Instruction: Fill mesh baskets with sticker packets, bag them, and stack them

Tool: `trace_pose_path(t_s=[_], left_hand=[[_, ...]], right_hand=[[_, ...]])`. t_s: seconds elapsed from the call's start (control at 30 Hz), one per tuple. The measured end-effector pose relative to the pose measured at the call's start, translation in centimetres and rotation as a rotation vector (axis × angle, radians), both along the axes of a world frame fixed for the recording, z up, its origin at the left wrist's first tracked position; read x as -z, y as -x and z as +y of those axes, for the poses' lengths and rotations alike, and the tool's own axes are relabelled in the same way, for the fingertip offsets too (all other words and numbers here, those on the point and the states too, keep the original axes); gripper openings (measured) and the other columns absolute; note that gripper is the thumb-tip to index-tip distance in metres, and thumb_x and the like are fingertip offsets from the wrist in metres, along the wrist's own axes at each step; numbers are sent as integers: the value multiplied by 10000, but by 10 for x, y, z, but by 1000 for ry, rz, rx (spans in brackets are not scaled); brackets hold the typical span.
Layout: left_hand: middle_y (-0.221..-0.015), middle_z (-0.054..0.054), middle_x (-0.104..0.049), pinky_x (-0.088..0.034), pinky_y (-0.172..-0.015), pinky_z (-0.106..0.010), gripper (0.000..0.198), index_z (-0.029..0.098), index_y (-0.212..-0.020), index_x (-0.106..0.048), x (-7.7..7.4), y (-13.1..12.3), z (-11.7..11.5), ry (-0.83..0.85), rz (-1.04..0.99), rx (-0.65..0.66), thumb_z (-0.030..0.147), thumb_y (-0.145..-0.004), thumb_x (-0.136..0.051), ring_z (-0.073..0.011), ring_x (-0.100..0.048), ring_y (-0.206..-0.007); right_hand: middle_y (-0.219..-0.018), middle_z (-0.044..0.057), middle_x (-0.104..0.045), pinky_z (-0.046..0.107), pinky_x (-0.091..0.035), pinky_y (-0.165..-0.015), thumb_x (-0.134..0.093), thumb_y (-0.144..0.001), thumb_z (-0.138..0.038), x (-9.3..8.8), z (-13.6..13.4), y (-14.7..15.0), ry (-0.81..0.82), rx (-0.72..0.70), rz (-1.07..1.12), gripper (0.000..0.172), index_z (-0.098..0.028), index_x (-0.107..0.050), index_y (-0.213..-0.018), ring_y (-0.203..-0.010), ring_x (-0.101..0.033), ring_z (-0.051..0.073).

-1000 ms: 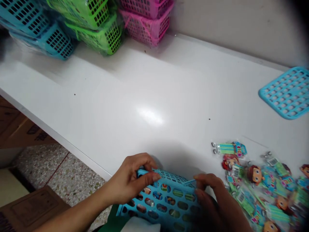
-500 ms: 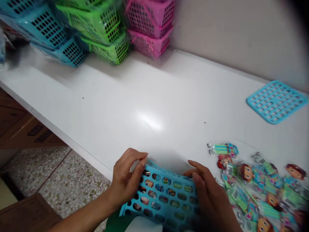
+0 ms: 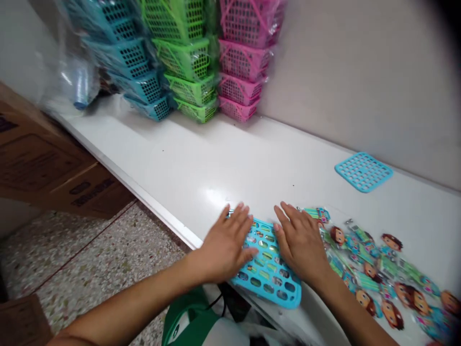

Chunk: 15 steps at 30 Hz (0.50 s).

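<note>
A light blue plastic basket lid or panel with oval holes (image 3: pixel 268 281) lies at the front edge of the white table. Small packets with green and colourful bits show through its holes. Across its left side rests my left hand (image 3: pixel 228 245), open, with the fingers stretched out flat. My right hand (image 3: pixel 298 238) lies open along the right side, its fingertips near the far corner. Just right of that hand are several clear packets with cartoon heads and green sticks (image 3: pixel 370 271), spread in a loose pile.
A second blue perforated panel (image 3: pixel 363 172) lies near the wall. Stacks of blue (image 3: pixel 149 89), green (image 3: pixel 192 89) and pink baskets (image 3: pixel 240 89), wrapped in clear plastic, stand at the back left. Cardboard boxes (image 3: pixel 46 158) are beside the table, over a speckled floor (image 3: pixel 108 259).
The blue panel, tilted up before, now lies flatter. My hands have gone from holding its far corners to lying open across it. The view has shifted, showing more of the basket stacks.
</note>
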<state>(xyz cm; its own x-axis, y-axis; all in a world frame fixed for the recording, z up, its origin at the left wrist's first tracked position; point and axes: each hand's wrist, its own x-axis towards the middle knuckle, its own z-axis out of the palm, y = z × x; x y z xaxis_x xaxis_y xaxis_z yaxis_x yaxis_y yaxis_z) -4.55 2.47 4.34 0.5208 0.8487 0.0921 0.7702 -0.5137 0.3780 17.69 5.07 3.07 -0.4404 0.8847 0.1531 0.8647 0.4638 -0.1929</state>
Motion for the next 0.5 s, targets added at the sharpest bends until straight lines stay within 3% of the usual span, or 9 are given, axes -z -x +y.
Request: trace_pose_path(t_s=[0.1,0.2,0.33,0.5], left_hand=[[-1533,-238,-152,-72,-1166,-524,872,15,-1457,-206,2,-11,-27,63,11,111,649,-871,-332,-334,-22,-1441],[-1536,-250,-89,-11,-1169,-518,947,-12,-1464,-149,7,-15,-33,71,9,106,689,-848,-313,-336,35,-1437],[-1535,-250,-68,-9,-1172,-508,1012,-13,-1470,-101,1,-12,-33,67,-10,112,731,-817,-307,-341,25,-1435],[-1540,-232,-116,-62,-1179,-488,913,9,-1478,-94,-11,-10,-38,35,-75,75,669,-872,-270,-323,-40,-1439]], right_hand=[[-1522,141,-296,482,-249,-1134,-330,-962,-309,0,-15,10,-16,-194,-58,522,-102,-319,-1441,-1419,-222,251],[-1539,140,-245,501,-235,-1143,-349,-956,-375,9,-25,17,-5,-274,-98,579,-110,-262,-1464,-1437,-159,249],[-1535,141,-248,520,-242,-1139,-372,-946,-417,25,-26,15,-86,-271,-114,619,-117,-238,-1471,-1434,-169,251],[-1515,117,-303,518,-365,-1070,-361,-937,-381,46,-16,8,-282,-314,-117,613,-138,-213,-1480,-1400,-275,260]])
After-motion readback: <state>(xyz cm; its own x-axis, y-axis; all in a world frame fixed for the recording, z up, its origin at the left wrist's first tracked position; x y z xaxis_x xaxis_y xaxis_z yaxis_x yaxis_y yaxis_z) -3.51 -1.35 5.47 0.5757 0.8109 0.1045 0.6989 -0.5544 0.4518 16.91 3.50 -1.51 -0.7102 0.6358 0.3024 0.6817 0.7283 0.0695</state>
